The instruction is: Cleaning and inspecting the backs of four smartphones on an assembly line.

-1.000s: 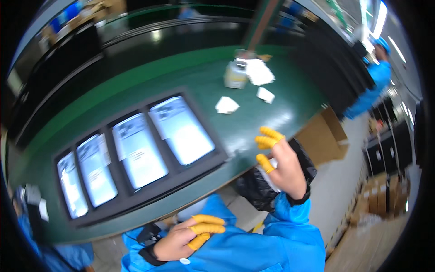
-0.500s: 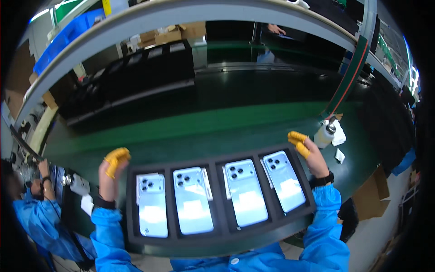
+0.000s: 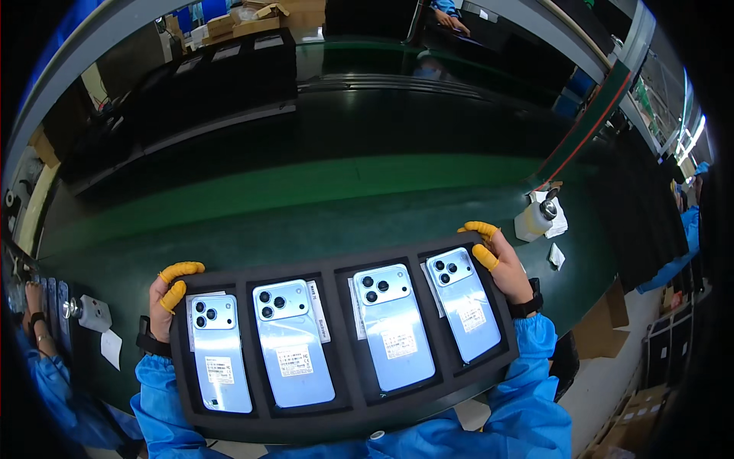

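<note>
In the head view, your left hand [image 3: 162, 306] and right hand [image 3: 508, 269] both grip the black tray [image 3: 336, 317] at its far corners, yellow-sleeved thumbs on top. The tray lies before you at the near edge of the green bench [image 3: 413, 210]; whether it rests there or is lifted, you cannot tell. Four pale blue phones [image 3: 396, 317] sit camera side up, one per compartment. Beyond your right hand stands a white bottle [image 3: 531, 222] beside white paper [image 3: 562, 219]. Far left, a co-worker's hand [image 3: 34, 297] is near a second bottle [image 3: 93, 314]. A black stack [image 3: 222, 96] occupies the far left, a green post [image 3: 585, 126] rises right, and an open cardboard box [image 3: 600, 329] sits beside the bench.
</note>
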A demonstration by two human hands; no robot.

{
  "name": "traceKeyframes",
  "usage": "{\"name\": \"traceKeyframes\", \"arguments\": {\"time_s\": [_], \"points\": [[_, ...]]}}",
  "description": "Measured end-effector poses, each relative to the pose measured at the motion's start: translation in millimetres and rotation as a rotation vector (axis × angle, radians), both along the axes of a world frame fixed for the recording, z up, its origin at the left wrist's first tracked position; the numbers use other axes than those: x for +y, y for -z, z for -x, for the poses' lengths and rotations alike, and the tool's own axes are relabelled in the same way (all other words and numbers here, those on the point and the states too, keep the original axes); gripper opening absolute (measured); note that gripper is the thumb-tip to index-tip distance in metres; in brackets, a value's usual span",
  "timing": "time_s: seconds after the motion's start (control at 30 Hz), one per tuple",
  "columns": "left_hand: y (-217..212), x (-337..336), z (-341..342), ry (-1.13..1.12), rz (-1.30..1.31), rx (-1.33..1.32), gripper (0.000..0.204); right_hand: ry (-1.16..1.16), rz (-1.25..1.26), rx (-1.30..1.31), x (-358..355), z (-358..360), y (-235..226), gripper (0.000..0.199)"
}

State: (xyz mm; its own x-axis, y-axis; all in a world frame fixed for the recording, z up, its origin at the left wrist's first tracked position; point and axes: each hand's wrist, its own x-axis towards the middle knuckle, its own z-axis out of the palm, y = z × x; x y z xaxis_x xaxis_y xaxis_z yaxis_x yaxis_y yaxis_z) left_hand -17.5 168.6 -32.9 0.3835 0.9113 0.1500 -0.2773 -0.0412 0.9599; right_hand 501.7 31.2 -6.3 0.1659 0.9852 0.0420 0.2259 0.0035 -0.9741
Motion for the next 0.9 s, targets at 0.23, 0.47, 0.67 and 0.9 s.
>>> {"name": "traceKeyframes", "arguments": {"time_s": [0.23, 0.47, 0.67, 0.9], "points": [[-0.1, -7.5, -3.7, 0.014, -0.003, -0.035, 0.032, 0.004, 0.002, -0.099, -7.0, -7.0, 0.5, 0.038], [1.2, -5.8, -3.5, 0.037, -0.014, -0.054, 0.031, 0.006, 0.019, -0.105, -8.0, 1.4, -7.4, 0.037], [-1.0, -6.0, -3.9, 0.008, -0.014, -0.034, 0.030, 0.006, 0.020, -0.123, -5.7, 1.2, -6.7, 0.036], [2.1, -3.7, -1.9, 0.001, -0.011, -0.021, 0.031, 0.013, 0.022, -0.155, -2.8, -0.3, -6.5, 0.035]]}}
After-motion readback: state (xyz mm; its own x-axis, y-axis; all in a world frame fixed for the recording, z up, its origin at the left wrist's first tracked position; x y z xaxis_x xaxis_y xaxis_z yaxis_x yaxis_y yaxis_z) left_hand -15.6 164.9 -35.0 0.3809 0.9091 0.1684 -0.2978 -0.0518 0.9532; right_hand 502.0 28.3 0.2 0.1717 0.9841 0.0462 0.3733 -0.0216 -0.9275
